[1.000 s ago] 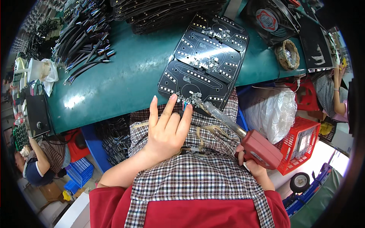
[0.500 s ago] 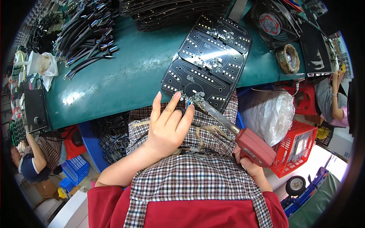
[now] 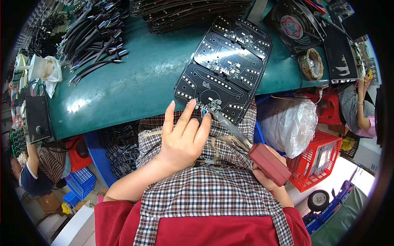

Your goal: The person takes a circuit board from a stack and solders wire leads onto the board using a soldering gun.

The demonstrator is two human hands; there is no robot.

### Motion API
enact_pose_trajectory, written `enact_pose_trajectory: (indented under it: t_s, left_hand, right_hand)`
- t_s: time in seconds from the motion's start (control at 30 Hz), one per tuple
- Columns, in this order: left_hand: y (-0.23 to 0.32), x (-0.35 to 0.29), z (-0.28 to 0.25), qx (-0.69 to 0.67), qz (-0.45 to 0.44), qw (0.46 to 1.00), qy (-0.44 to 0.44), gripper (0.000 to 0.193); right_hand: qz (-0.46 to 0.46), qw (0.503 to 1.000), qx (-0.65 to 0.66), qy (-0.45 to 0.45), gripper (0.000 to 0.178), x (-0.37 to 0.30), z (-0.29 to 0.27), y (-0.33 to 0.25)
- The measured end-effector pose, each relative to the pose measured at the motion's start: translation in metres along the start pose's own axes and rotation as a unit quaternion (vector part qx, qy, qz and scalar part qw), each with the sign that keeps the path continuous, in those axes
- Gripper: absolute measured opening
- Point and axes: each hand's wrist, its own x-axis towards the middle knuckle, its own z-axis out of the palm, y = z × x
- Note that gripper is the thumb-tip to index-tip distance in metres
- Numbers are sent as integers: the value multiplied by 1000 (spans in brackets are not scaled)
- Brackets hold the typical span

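Observation:
A black circuit board panel (image 3: 213, 88), in three joined sections dotted with small white LEDs, lies over the bench's near edge. My left hand (image 3: 180, 141) rests at its near end, two fingers extended onto the board. Between its fingers it pinches a short black cable, whose coloured wire ends (image 3: 204, 111) meet the small components there; its thumb is hidden. My right hand (image 3: 264, 178) is closed around the dark red handle of a soldering iron (image 3: 269, 164). The iron's metal shaft slants up-left, its tip at the coloured wires. Whether the tip touches them is too small to tell.
Cut black cables (image 3: 96, 41) lie heaped at the far left of the green bench (image 3: 135, 78). Behind the panel sits a stack of boards (image 3: 188, 12). A fan (image 3: 293, 26) and a round tin (image 3: 310, 64) stand right. Below are a red crate (image 3: 316, 164) and plastic bag (image 3: 287, 127).
The soldering iron's handle has shifted left and slightly down in my right hand, and its tip has moved left to the wires. My left hand and the panel stay nearly in place.

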Motion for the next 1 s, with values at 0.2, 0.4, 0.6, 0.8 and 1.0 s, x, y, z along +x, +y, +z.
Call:
enact_pose_trajectory:
  t_s: [0.2, 0.4, 0.6, 0.8, 1.0]
  left_hand:
    - [-4, 1, -2, 3, 3, 1000, 0, 22]
    - [-4, -1, -7, 6, 7, 1000, -9, 24]
    - [-39, 8, -23, -48, 1, 999, 6, 22]
    - [-164, 29, -49, 177, -172, 969, 20, 23]
    - [-184, 24, -55, 96, -81, 991, 36, 10]
  right_hand:
    - [114, 975, 188, 8, 65, -15, 3, 1]
    - [212, 850, 469, 111, 69, -13, 10, -13]
    - [181, 877, 406, 181, 69, 6, 9, -17]
    - [162, 889, 365, 225, 68, 20, 9, -22]
    - [177, 885, 356, 242, 68, 17, 8, -19]
